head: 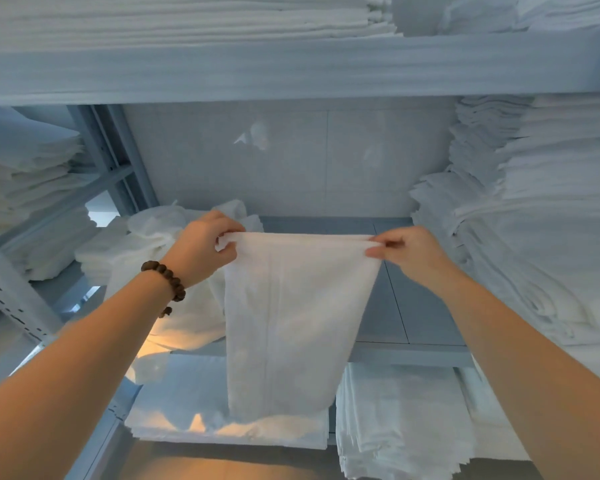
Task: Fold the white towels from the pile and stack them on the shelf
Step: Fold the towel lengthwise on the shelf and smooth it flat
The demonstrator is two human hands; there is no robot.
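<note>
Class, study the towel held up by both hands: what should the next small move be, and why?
Probably lay the towel on the bare shelf board and fold it across its length: the left hand and right hand pinch its top corners, and it hangs long and narrow, not yet stack-sized.

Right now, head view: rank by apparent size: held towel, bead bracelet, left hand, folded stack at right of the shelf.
1. folded stack, largest; it runs off frame.
2. held towel.
3. left hand, pinching the towel's top corner.
4. bead bracelet, smallest.
No close calls, despite wide-angle stretch at the edges.
</note>
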